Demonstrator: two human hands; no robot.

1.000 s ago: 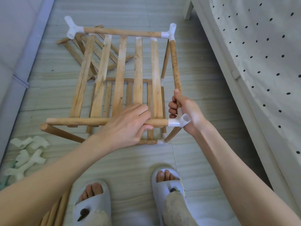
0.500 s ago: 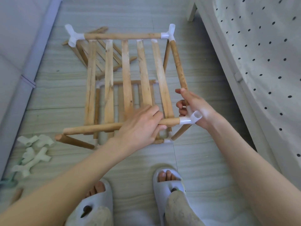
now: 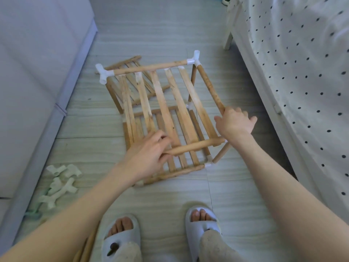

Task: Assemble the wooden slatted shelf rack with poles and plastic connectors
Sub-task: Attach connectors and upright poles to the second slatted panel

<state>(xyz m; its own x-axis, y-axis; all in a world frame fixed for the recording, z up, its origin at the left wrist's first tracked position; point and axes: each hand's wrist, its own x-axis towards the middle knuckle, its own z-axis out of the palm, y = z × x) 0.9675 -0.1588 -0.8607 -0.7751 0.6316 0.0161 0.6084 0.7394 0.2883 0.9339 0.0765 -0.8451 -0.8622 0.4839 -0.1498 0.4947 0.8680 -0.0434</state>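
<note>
I see the rack swung left since a moment ago, left hand gripping the near pole, right hand curled round the side pole; repositioning, I judge.

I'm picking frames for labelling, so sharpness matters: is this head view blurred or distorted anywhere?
Head view: soft daylight, no harsh glare; the left hand on the front pole is slightly motion-blurred, the right hand a little sharper; wide-angle bending curves the dotted bedcover at the right edge.
</note>
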